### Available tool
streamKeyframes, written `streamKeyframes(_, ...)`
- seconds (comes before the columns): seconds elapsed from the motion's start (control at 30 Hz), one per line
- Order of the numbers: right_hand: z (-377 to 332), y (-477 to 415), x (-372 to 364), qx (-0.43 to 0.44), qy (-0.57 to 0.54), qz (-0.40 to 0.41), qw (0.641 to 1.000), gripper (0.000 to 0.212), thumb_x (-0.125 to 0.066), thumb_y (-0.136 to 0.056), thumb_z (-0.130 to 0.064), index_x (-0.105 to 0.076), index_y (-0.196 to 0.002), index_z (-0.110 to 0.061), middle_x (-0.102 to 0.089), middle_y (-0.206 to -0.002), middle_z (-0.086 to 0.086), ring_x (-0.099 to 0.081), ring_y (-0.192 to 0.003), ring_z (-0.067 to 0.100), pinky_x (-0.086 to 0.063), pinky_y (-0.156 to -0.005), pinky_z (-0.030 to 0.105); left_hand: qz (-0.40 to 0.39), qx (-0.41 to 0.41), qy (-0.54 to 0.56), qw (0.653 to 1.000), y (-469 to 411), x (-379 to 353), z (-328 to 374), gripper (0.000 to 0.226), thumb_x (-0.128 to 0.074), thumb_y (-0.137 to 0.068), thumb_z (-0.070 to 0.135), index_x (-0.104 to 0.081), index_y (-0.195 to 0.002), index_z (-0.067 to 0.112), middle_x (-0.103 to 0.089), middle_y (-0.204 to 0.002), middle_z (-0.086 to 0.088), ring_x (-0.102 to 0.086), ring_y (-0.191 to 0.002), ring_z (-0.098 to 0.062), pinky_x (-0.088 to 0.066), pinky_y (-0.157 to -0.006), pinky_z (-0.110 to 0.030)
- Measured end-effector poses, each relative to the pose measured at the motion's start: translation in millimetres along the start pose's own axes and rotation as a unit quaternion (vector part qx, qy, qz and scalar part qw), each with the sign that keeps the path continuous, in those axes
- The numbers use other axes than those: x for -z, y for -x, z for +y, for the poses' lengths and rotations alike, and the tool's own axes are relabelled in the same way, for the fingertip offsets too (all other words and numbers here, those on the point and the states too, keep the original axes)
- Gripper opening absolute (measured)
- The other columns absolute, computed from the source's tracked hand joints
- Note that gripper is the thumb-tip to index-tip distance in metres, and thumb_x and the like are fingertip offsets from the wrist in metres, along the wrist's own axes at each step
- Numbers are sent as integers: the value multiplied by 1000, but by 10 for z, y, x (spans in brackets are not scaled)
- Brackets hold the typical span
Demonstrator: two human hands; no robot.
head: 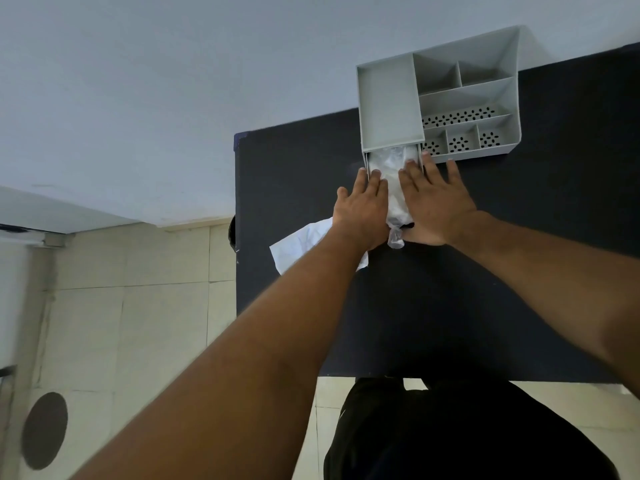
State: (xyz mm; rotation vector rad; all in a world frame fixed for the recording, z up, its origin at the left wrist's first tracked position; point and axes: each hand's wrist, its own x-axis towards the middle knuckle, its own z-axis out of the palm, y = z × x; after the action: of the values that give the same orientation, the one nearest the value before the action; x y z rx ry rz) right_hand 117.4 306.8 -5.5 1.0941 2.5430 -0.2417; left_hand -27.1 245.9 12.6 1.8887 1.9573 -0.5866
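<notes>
Left hand, right hand: fingers straight, pressing flat, grasping nothing | bag lies between them on the counter, long axis pointing away, far end inside the organizer | both hands level, shove goes straight ahead.

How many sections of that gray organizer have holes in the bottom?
4: one long section across the middle, and three small ones along the front edge, left, middle and right. The two deep back sections' floors are hidden.
</notes>
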Motion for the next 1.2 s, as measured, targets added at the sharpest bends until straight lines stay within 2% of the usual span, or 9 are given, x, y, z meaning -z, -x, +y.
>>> streamKeyframes(0.1, -15, -25, -5, -3, 25, 13, 1000, 115, -62, -81, -70, -4, -160, -9, -3, -169, 14, 8, -155, 38, -5, -120, 64, -3, -5, 3, 1000, -15, -9, -5, 91, -55, -95, 51, -7, -161, 9, 1, -170, -8, 6, -156, -30, -20, -119, -57)
streamKeyframes(0.27, -31, -93, 50, -9, 17, -9, 1000, 109, -66, -79, -68, -11, -160, -19, -6, -169, 11, 8, -155, 40, -6, -118, 69, -6, -13, -2, 1000, -74, 10, -31, 93, -58, -92, 51, -10, -160, 10, -3, -169, -9, 0, -156, -31, -19, -117, -60)
streamKeyframes(0.5, -27, -174, 113, -24, -5, -5, 1000, 111, -65, -77, -71, -12, -159, -18, -6, -169, 10, 3, -154, 42, -7, -118, 69, 6, -20, -10, 1000, -160, 82, -111, 95, -59, -89, 52, -10, -160, 11, -7, -169, -9, -4, -155, -33, -20, -116, -62)
streamKeyframes(0.63, -62, -179, 130, -44, -23, 29, 998, 108, -62, -81, -71, -12, -160, -17, -9, -169, 12, 0, -155, 41, -6, -119, 65, 41, -5, 19, 999, -180, 57, -140, 89, -63, -90, 42, -15, -159, 13, -7, -169, -7, -10, -154, -32, -26, -115, -61)
streamKeyframes(0.77, -66, -96, 89, -49, -50, 73, 995, 100, -65, -84, -61, -19, -159, -15, -17, -167, 13, -6, -155, 36, -8, -122, 62, 71, -5, 75, 995, -132, -30, -132, 75, -61, -93, 27, -23, -157, 13, -9, -169, -5, -17, -152, -30, -31, -111, -60)
streamKeyframes(0.97, -212, 76, -46, -50, -76, 133, 987, 89, -54, -86, -61, -34, -153, -7, -33, -160, 20, -19, -153, 34, -12, -124, 56, 109, 5, 95, 990, -37, -185, -100, 72, -53, -99, 19, -15, -160, 12, -5, -170, -5, -14, -154, -29, -32, -112, -57)
streamKeyframes(1.07, -233, 77, -119, -51, -71, 139, 986, 85, -60, -88, -56, -36, -151, -5, -37, -158, 20, -21, -153, 35, -13, -123, 56, 119, 2, 95, 988, -2, -217, -87, 66, -49, -102, 20, -18, -160, 14, -9, -169, -4, -11, -155, -26, -30, -114, -56)
streamKeyframes(1.2, -194, 19, -132, -45, -40, 105, 993, 85, -64, -88, -53, -33, -153, -8, -36, -159, 15, -14, -154, 34, -8, -123, 57, 110, -3, 85, 990, -29, -187, -93, 60, -46, -102, 16, -24, -158, 15, -13, -169, -3, -11, -155, -27, -31, -113, -58)
